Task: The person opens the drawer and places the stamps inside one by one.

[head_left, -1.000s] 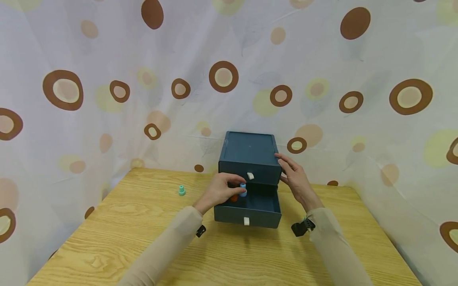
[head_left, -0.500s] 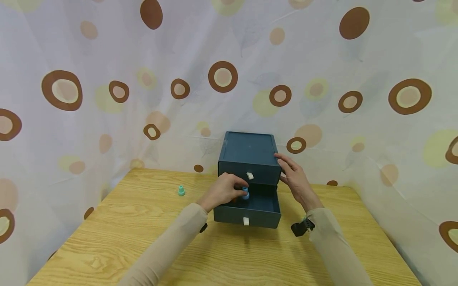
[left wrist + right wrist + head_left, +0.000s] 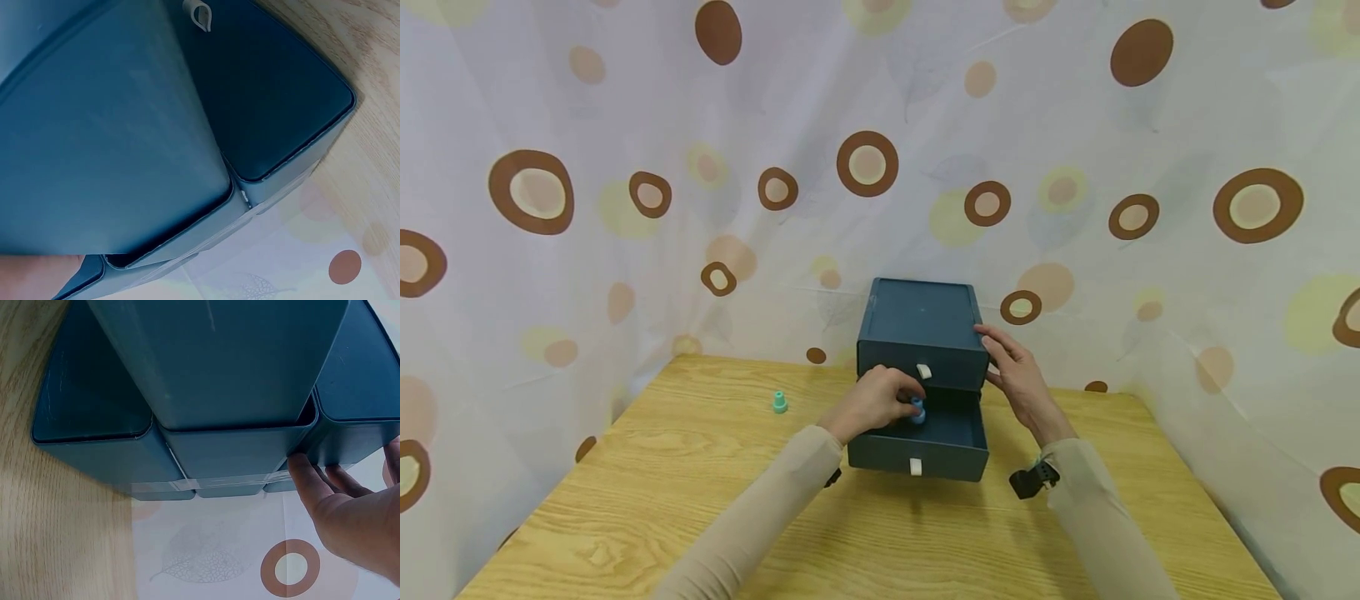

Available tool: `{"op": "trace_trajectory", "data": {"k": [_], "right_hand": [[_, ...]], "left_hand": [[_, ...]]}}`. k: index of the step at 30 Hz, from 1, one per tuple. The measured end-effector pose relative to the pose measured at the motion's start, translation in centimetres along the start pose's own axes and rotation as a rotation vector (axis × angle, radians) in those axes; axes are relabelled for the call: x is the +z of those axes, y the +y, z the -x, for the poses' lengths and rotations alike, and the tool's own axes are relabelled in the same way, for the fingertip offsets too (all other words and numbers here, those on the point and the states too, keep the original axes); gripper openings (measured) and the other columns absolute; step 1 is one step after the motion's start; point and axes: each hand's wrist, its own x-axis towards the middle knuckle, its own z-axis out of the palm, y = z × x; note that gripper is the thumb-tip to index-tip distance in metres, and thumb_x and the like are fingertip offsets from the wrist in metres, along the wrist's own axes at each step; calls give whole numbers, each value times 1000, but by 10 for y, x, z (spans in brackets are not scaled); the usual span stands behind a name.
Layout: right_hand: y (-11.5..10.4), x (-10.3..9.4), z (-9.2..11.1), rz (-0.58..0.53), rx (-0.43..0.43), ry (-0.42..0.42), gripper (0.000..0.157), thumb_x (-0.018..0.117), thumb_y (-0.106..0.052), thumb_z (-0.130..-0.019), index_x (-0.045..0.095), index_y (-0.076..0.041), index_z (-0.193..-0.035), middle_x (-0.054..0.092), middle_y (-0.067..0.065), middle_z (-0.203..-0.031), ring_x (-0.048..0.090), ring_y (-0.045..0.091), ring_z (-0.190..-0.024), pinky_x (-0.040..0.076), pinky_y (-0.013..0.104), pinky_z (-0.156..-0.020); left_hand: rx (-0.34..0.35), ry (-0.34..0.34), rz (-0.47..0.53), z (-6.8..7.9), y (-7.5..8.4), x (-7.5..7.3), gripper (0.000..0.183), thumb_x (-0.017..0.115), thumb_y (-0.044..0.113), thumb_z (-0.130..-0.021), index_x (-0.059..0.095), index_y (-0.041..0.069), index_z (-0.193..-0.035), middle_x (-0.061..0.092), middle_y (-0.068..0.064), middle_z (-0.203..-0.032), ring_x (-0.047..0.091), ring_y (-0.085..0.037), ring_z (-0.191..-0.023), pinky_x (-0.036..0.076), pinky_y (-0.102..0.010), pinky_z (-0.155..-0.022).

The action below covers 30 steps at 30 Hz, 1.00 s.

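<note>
In the head view, my left hand [image 3: 880,402] reaches into the pulled-out drawer [image 3: 951,458] of a dark blue drawer cabinet [image 3: 922,312]. Thumb and fingers pinch a small blue stepped, peg-like piece [image 3: 918,411], held upright inside the drawer. Whether its base touches the drawer floor, I cannot tell. My right hand [image 3: 1018,375] rests with fairly straight fingers against the cabinet's right side. In the right wrist view, the fingertips [image 3: 299,464] touch the cabinet's side. Only a bit of my left hand [image 3: 37,275] shows in the left wrist view; its fingers are hidden there.
A small green stepped piece [image 3: 779,402] stands on the wooden table [image 3: 647,475], left of the cabinet. Above the pulled-out drawer, an upper drawer with a white pull tab [image 3: 924,371] is closed. A patterned cloth [image 3: 925,150] hangs close behind.
My left hand has moved slightly right and lower into the drawer with the blue piece. An orange piece seen earlier beside it is now hidden. The right hand stays on the cabinet.
</note>
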Motion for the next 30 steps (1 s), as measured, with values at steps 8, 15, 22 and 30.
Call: {"op": "trace_trajectory", "data": {"k": [8,15,22,30], "right_hand": [[0,0,0,-13,-4,-2,57,45,-43,-103,38,-14,-151,13,7,-165,13,34,-151,21,59,-118],[0,0,0,-16,-3,4,57,46,-44,-103,39,-13,-151,14,7,-165,14,34,-151,21,58,-118],[0,2,0,-17,4,3,57,46,-44,-103,38,-13,-151,14,6,-165,13,34,-151,21,58,-118],[-2,3,1,-9,3,6,58,45,-43,-103,38,-13,-151,13,7,-165,13,34,-151,21,58,-118]], "left_hand": [[13,-4,10,3,0,1,29,74,14,-88,72,6,-116,75,-6,-104,67,-5,-68,52,-15,-62],[50,63,51,6,-4,-2,23,74,14,-88,75,4,-109,76,-7,-101,72,-13,-70,55,-17,-67],[113,168,47,8,-6,-4,17,75,19,-88,77,6,-99,76,-2,-94,71,-9,-81,55,-19,-72],[132,286,142,14,-12,-10,11,74,22,-89,78,12,-89,75,-1,-84,69,-12,-69,54,-17,-64]]}}
